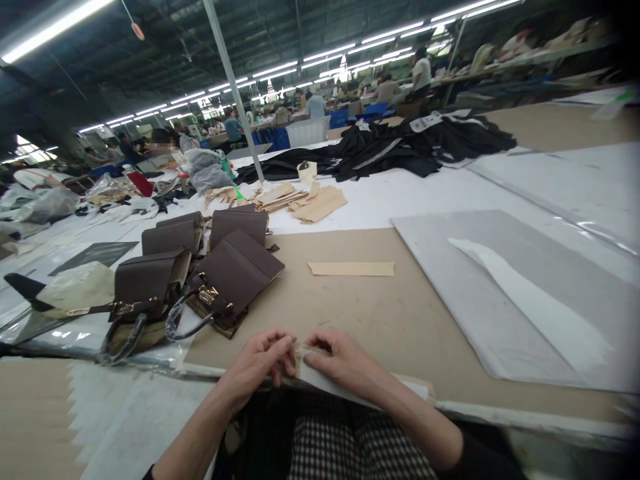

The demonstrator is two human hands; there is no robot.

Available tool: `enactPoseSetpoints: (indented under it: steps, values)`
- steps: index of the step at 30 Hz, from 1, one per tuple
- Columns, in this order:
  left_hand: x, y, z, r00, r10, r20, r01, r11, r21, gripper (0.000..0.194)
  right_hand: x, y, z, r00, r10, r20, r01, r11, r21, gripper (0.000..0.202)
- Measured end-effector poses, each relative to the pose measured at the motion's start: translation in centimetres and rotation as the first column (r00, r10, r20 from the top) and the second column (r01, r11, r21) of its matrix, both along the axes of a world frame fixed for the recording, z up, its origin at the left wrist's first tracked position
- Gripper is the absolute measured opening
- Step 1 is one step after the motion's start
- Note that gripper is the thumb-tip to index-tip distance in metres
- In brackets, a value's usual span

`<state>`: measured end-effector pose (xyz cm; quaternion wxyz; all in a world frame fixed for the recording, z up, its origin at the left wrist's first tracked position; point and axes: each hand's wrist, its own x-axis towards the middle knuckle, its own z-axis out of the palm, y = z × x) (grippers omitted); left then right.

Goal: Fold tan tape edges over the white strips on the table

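Note:
A white strip with tan edges lies along the table's front edge, partly beneath my right forearm. My right hand has its fingers curled and its thumb pressed on the strip's left part. At the strip's left end is my left hand, its thumb and forefinger pinched together close to the tan edge; whether it grips the strip there is too small to tell. A separate tan strip lies flat on the brown board beyond my hands.
Dark brown handbags with wrapped handles stand and lean at the left. Tan pieces and black fabric lie farther back. A grey translucent sheet with a white piece is at the right. A pole rises behind.

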<state>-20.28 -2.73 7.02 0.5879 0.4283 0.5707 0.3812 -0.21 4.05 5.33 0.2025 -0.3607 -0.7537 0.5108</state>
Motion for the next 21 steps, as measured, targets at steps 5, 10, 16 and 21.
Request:
enactPoseSetpoints:
  steps: [5,10,16,21]
  values:
    - [1.5,-1.8,-0.4,0.993,0.023,-0.111,-0.021,1.000,0.023,0.042,0.7,-0.9,0.3,0.992,-0.068,-0.105,0.054,0.991,-0.126,0.019]
    - [3.5,-3.4,0.9,0.983,0.054,-0.176,-0.039,0.995,0.090,0.035,1.9,-2.5,1.6,0.975,-0.067,-0.212,0.019,0.975,-0.223,0.029]
    - [5.5,-5.2,3.4,0.964,0.042,-0.263,-0.009,0.992,0.126,0.037,4.4,-4.7,2.8,0.973,-0.011,-0.231,-0.050,0.965,-0.256,0.041]
    - [7.2,-6.2,4.2,0.981,0.016,-0.194,0.001,0.996,0.086,0.030,6.2,-6.2,3.1,0.950,-0.042,-0.309,-0.086,0.918,-0.388,0.042]
